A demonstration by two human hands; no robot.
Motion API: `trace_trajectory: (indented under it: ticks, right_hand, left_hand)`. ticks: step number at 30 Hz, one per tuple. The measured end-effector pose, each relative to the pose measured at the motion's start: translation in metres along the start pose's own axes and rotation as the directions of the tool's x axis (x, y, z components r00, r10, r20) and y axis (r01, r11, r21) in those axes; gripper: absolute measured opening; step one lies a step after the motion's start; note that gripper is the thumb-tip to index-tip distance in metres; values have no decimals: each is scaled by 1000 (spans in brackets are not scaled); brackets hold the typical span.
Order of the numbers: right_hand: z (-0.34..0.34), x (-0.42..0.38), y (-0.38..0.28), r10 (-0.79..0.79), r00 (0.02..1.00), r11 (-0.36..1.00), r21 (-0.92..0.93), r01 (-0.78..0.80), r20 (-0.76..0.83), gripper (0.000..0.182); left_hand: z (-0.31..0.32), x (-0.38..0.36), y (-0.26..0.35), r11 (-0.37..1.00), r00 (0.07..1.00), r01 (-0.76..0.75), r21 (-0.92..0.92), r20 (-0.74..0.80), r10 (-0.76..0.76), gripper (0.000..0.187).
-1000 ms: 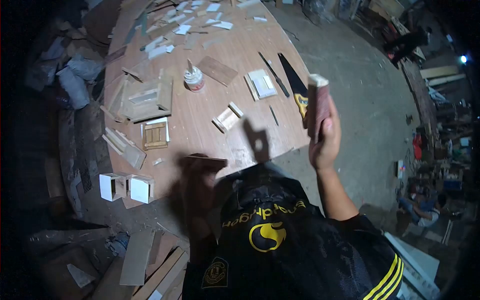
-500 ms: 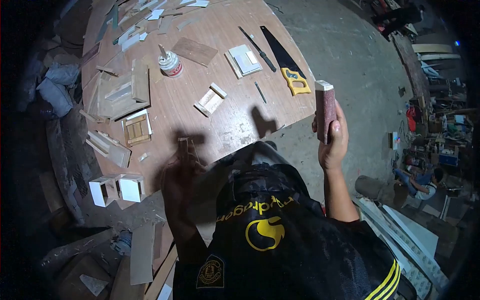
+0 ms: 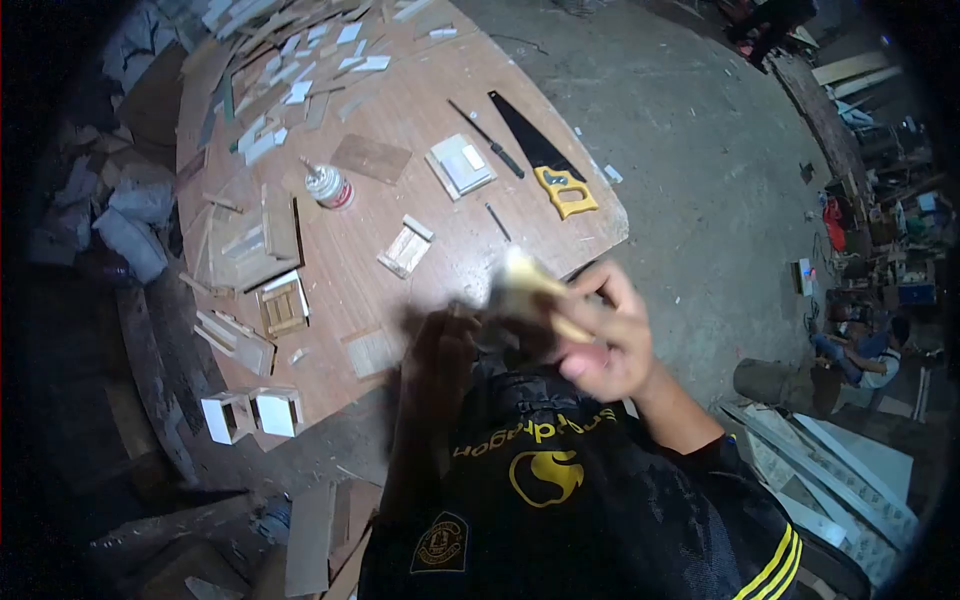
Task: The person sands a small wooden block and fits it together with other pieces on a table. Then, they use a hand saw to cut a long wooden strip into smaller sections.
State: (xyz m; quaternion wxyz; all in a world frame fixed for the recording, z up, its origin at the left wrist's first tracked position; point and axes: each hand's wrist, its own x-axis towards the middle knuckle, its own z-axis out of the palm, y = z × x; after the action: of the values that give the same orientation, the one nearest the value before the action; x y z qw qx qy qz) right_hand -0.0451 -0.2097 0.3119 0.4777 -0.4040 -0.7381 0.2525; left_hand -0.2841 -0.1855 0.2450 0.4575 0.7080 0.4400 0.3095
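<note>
My right hand (image 3: 615, 335) is closed around a sanding block (image 3: 530, 295), a wooden block wrapped in reddish sandpaper, blurred by motion. It is over the near table edge, close to my left hand (image 3: 438, 350). The left hand lies in deep shadow with its fingers closed; a small wooden piece showed in it a moment earlier, but it is mostly hidden now. On the table beyond are a small wooden frame (image 3: 407, 248), a thin dark tool (image 3: 497, 222) and a pale flat board (image 3: 370, 353) near the edge.
On the table (image 3: 340, 300) are a yellow-handled handsaw (image 3: 565, 193), a file (image 3: 485, 138), a glue jar (image 3: 328, 187), stacked white pieces (image 3: 462, 167), a brown board (image 3: 370, 158) and white-fronted boxes (image 3: 277, 412). Scraps cover the far end. A person (image 3: 870, 355) sits at the right.
My right hand has swung left and inward with the sanding block, towards my left hand. The left hand has shifted right. The camera view has tilted, showing more of the far table.
</note>
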Motion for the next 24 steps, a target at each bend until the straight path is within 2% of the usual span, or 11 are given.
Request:
trace_trajectory:
  ticks: [2,3,4,5,7,9,11,14,19,21,24]
  right_hand:
    - [-3,4,-5,-99,995,995,31,99,-21,56]
    - [-5,6,-5,-13,1000,992,124,15,-15,53]
    - [-11,8,-4,68,998,973,219,-67,3,50]
    - [-21,9,2,28,997,991,-133,-19,69,51]
    - [-40,5,3,62,998,994,-89,-61,10,49]
    - [-47,3,2,99,995,995,-29,-100,-31,48]
    - [-43,-7,-7,-43,999,979,202,38,21,46]
    - [-64,-11,20,2,1000,993,-115,1,25,47]
    - [-82,-14,-6,-198,980,978,74,197,-2,43]
    - [-89,-9,3,-7,995,981,-191,26,98,46]
    - [-108,-12,-5,47,999,998,-40,-46,28,69]
  left_hand:
    - [21,0,22,812,987,157,-562,59,-149,43]
    - [36,-1,44,426,960,226,-876,126,-251,45]
    - [53,6,56,430,901,195,-882,-13,-435,51]
    - [44,0,22,918,966,247,-309,10,-257,52]
    - [40,-6,44,757,951,260,-599,22,-309,39]
    - [38,1,49,990,989,140,0,44,-140,26]
    - [41,-5,61,986,996,31,-163,92,-16,28]
    - [51,-10,81,934,1000,-11,-357,15,17,42]
    - [65,-9,101,979,995,-102,-174,-24,100,55]
    - [65,-12,110,989,997,-69,-133,27,73,46]
    - [73,-7,105,981,981,-185,-66,-77,180,32]
